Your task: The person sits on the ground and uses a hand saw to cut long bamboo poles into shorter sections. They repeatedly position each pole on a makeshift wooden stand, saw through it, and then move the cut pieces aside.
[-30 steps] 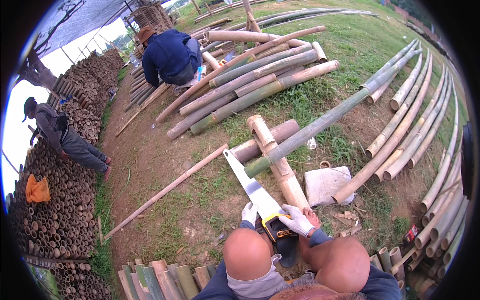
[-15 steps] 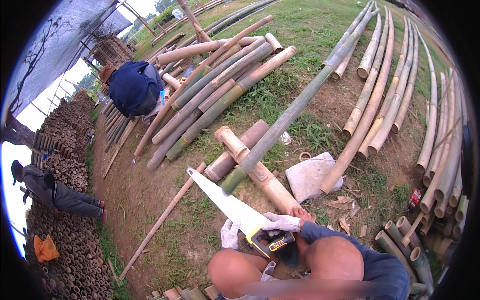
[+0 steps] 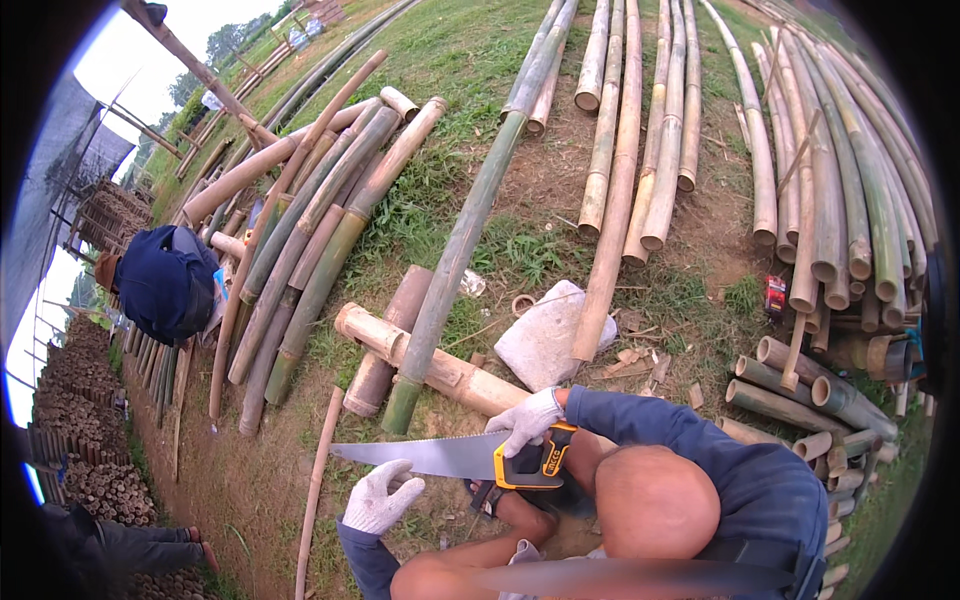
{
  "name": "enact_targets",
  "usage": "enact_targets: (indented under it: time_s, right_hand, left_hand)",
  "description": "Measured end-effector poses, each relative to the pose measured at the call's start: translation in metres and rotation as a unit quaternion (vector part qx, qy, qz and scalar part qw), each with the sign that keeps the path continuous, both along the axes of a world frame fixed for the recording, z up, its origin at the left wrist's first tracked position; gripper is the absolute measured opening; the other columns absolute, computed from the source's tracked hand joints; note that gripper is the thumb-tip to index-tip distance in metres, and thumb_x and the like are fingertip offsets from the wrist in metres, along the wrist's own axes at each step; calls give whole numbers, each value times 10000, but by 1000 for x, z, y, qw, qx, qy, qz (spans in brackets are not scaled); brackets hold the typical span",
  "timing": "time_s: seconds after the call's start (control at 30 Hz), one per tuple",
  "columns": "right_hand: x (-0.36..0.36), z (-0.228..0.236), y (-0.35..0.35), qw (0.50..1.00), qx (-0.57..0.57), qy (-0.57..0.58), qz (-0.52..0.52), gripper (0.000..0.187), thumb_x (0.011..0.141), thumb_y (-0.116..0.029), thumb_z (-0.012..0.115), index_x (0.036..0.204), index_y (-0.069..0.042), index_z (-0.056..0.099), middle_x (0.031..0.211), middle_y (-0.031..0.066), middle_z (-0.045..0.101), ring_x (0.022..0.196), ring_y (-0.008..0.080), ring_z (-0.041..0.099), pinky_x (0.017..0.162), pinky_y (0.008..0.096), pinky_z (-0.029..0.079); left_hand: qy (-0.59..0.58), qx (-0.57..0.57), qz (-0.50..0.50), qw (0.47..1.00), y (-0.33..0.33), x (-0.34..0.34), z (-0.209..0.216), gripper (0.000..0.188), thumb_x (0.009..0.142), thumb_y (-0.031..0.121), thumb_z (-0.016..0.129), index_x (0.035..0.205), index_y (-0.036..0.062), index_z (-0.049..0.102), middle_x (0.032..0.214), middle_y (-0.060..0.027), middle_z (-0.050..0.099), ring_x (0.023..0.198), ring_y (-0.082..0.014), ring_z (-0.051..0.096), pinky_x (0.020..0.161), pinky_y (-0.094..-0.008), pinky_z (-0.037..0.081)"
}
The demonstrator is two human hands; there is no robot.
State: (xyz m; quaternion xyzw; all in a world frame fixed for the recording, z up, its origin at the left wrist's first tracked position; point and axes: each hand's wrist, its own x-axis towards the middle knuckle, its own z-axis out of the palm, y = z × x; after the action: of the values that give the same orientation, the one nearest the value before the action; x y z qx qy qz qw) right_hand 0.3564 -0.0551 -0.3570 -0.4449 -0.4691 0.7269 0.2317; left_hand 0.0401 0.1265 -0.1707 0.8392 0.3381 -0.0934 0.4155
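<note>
A bent knee (image 3: 660, 505) is nearest, around 5 o'clock. The left hand (image 3: 382, 498), gloved, hangs at 7 o'clock from the blade; its fingers are half curled and hold nothing, and whether a fingertip brushes the steel I cannot tell. The right hand (image 3: 527, 418) has its gloved fingers clasped on the saw (image 3: 425, 459) where handle meets blade. The saw lies crosswise in view, tip toward 9 o'clock, teeth toward 12.

Just beyond the blade, seemingly apart from it, is the green end of the pole (image 3: 464, 240), which runs off toward 1 o'clock over a pale crosspiece (image 3: 475, 385) and a brown log (image 3: 398, 305). The step in hand looks like handling the saw between strokes rather than cutting. Setting it to the pole would call for a full grip on the handle, teeth turned onto the bamboo, and the left hand free to steady the end.

A stone (image 3: 545, 335) sits at 1 o'clock from the handle. Farther off, long poles (image 3: 622, 180) line 1 o'clock, a bamboo pile (image 3: 345, 245) fills 10, and a crouching co-worker (image 3: 165, 285) is at 9.
</note>
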Motion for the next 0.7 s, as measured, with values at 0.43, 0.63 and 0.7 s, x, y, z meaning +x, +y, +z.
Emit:
enact_targets:
  time_s: [0.43, 0.63, 0.7]
  right_hand:
    - [131, 109, -219, 938, 15, 30, -346, 615, 1022, -245, 862, 1542, -31, 615, 1482, 92, 644, 1304, 178, 643, 1037, 331, 580]
    - [99, 138, -303, 870, -102, -49, -480, 539, 1039, -255, 844, 1498, -61, 638, 1242, 67, 696, 1041, 108, 650, 861, 269, 566]
    - [87, 147, -322, 865, -8, -157, -477, 552, 1029, -301, 832, 1496, -76, 645, 1241, 61, 693, 954, 99, 655, 785, 252, 552]
  left_hand:
    - [-177, -34, 142, 973, 160, 136, -6, 470, 1112, 329, 730, 1420, -25, 719, 1219, -120, 788, 1111, -183, 731, 996, -362, 586]
    - [-165, 59, -69, 982, 148, 212, -109, 695, 1124, 483, 688, 1548, -60, 604, 1476, -236, 715, 1348, -342, 702, 1167, -412, 526]
    - [-176, 17, -29, 984, 150, 219, -128, 778, 1108, 532, 695, 1593, -62, 558, 1525, -252, 680, 1369, -322, 687, 1197, -403, 507]
